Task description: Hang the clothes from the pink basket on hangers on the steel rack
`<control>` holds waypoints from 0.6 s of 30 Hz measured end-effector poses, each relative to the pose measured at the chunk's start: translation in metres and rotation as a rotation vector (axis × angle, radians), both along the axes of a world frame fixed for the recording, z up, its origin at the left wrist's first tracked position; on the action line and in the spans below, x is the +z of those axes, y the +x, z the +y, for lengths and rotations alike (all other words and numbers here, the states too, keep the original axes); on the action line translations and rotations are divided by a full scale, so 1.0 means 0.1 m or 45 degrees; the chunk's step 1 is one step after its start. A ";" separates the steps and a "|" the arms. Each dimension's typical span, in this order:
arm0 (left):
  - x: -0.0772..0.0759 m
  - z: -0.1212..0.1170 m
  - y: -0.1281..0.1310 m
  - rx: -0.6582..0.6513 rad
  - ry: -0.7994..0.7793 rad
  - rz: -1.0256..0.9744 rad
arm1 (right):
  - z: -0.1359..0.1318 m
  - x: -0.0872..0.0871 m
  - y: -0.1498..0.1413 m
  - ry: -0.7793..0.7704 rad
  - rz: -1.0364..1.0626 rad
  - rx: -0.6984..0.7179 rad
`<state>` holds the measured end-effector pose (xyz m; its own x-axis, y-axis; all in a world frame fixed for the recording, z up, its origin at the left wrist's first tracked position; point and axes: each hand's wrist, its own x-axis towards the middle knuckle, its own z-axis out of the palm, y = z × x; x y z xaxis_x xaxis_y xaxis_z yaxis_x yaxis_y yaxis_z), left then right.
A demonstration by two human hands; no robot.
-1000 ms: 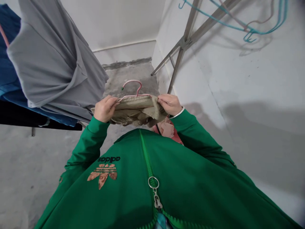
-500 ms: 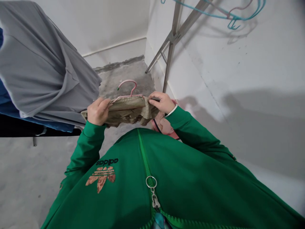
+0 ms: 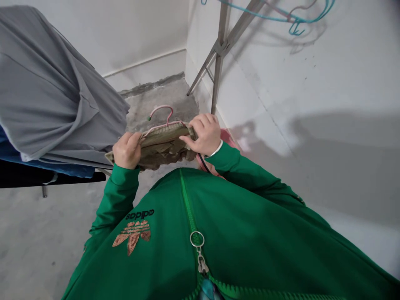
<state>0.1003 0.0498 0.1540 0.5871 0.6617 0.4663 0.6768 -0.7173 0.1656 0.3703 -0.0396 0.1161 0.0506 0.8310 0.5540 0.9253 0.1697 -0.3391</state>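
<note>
An olive-khaki garment (image 3: pixel 162 148), its exact kind unclear, hangs in front of me on a pink hanger (image 3: pixel 170 114) whose hook tip is green. My left hand (image 3: pixel 127 150) is closed around the garment's left end, by the hanger's arm. On the right end, my right hand (image 3: pixel 204 134) grips the cloth, thumb laid across the front and the other fingers over the top edge. That hand covers the hanger's right end. Below my hands the cloth bunches in folds.
Grey cloth (image 3: pixel 56 96) hangs at the left over blue and black pieces. A metal folding stand (image 3: pixel 221 48) leans by the right wall, with blue hangers (image 3: pixel 295 25) at the top. Something pink (image 3: pixel 229 137) stands low behind my right wrist.
My right hand has shifted left and further over the garment's right end, its thumb now across the front. The left hand keeps its hold. The whole view has shifted slightly.
</note>
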 end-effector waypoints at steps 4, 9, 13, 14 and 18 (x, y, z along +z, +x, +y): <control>-0.04 -0.01 0.01 0.061 0.053 0.009 | 0.01 -0.12 0.02 -0.046 -0.082 -0.157; -0.09 0.01 -0.01 0.094 0.057 -0.004 | -0.08 -0.13 0.13 -0.017 -0.117 -0.032; -0.11 0.04 -0.03 0.094 0.003 0.008 | -0.15 -0.10 0.22 -0.014 0.032 0.220; -0.11 0.06 -0.05 0.090 -0.009 0.013 | -0.14 -0.11 0.28 -0.009 0.091 0.223; -0.13 0.13 -0.11 0.073 0.038 0.001 | -0.03 -0.22 0.57 -0.153 0.138 0.225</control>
